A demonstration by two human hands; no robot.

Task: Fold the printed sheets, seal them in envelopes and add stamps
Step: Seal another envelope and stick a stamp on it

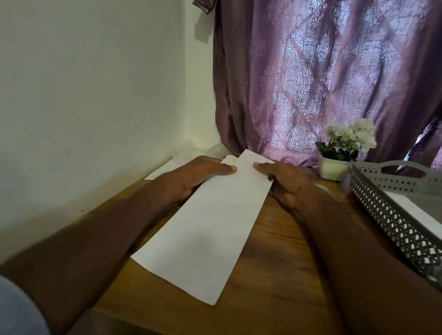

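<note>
Paper, a long white sheet (206, 228), is lying mid-frame on the bench (274, 259). We are pinching its far end: left hand (201, 175) and right hand (285, 182), fingers curling underneath, hidden. At right, frame edge is cutting off a grey tray (401, 223).

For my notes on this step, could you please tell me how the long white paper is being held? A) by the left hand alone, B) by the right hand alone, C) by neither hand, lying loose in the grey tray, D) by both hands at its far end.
D: the left hand and right hand each pinch the far end of the white paper above the wooden table.
</note>
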